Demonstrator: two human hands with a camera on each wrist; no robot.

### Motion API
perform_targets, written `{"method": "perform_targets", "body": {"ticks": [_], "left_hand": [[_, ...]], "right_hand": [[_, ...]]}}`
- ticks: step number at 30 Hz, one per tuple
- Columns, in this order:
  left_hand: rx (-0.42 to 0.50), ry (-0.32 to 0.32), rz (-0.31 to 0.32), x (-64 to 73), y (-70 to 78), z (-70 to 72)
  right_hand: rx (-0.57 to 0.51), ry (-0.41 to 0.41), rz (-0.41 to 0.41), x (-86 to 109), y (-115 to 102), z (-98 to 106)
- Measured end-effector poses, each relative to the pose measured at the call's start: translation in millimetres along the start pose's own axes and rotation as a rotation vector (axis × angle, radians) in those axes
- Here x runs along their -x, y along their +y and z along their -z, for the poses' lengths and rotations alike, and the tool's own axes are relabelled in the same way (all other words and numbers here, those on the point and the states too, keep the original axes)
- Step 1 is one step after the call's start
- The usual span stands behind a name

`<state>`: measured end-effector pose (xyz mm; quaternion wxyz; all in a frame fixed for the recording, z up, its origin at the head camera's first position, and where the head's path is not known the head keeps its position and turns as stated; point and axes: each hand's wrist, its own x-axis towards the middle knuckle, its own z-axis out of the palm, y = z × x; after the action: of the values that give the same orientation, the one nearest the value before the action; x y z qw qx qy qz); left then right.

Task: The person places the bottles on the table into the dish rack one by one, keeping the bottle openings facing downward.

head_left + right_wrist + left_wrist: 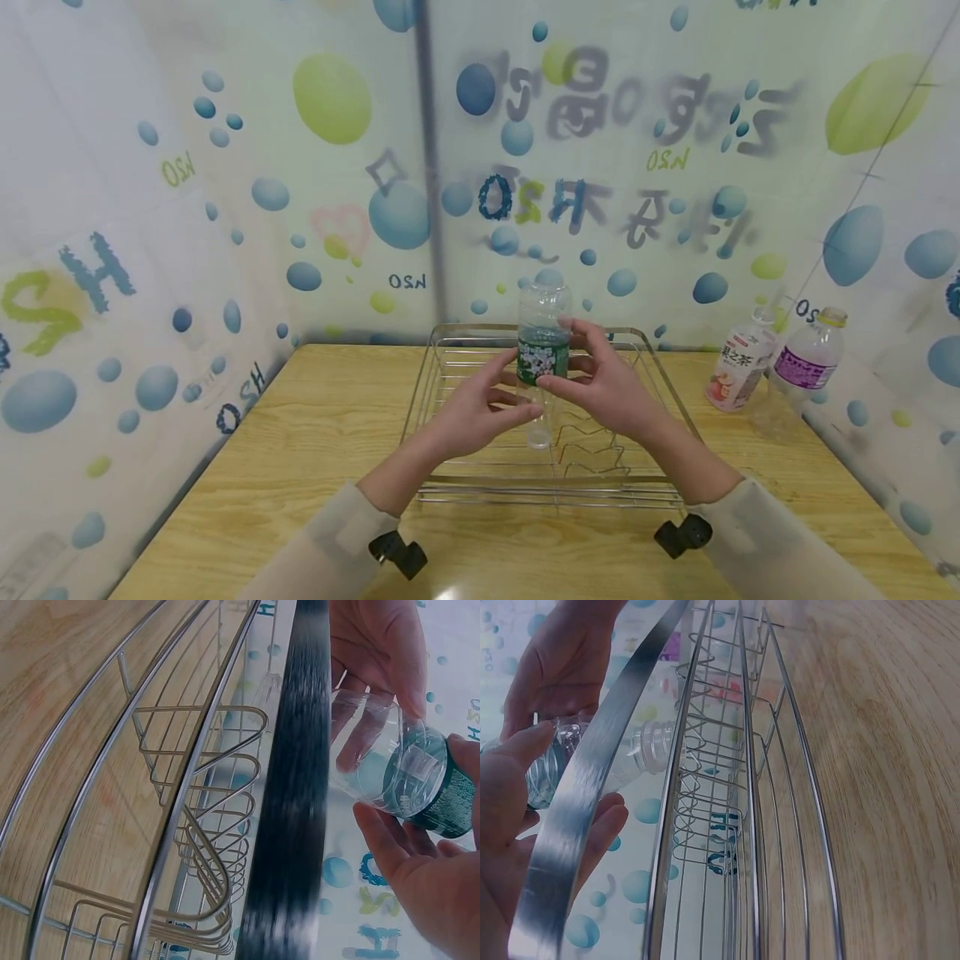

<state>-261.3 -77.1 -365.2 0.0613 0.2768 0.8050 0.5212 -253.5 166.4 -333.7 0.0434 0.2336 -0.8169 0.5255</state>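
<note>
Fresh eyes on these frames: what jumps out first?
Likely the green-labelled bottle, neck down between the left hand and right hand, over the wire rack. Then the spotted backdrop behind, and the pink-labelled bottle and purple-labelled bottle on the table at right.

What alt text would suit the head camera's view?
A right hand holds a clear, green-labelled bottle upside down over a wire rack on a wooden table, the left hand alongside. A pink-labelled bottle and a purple-labelled bottle stand farther right.
</note>
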Motion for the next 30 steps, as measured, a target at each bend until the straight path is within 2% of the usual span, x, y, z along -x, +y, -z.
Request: {"method": "perform_targets", "body": {"ticks": [4, 8, 12, 17, 20, 22, 27, 30], "left_hand": [[-0.030, 0.011, -0.029, 3.0, -0.6, 1.7], [-0.084, 0.056, -0.082, 12.2, -3.8, 9.0], [-0.200, 0.145, -0.132, 27.6, -11.3, 25.7], [-0.322, 0.296, -0.159, 46.2, -29.2, 52.7], [-0.350, 0.371, -0.126, 58.1, -43.4, 66.0], [-0.347, 0.393, -0.085, 66.1, -52.9, 72.5], [-0.284, 0.352, 0.038, 81.1, -69.5, 80.7], [-0.253, 0.306, 0.081, 85.1, -74.2, 81.7]], "right_hand": [[-0.009, 0.003, -0.001, 0.6, 1, -1], [-0.031, 0.004, 0.003, 1.1, 1, 0], [-0.047, 0.011, 0.011, 1.1, 0, 3], [-0.014, 0.036, 0.002, 0.6, -4, 9], [-0.007, 0.037, -0.017, -0.6, -5, 11], [-0.009, 0.037, -0.024, -1.5, -6, 12], [-0.025, 0.036, -0.036, -6.2, -5, 13], [-0.034, 0.039, -0.041, -11.3, -5, 13]]}}
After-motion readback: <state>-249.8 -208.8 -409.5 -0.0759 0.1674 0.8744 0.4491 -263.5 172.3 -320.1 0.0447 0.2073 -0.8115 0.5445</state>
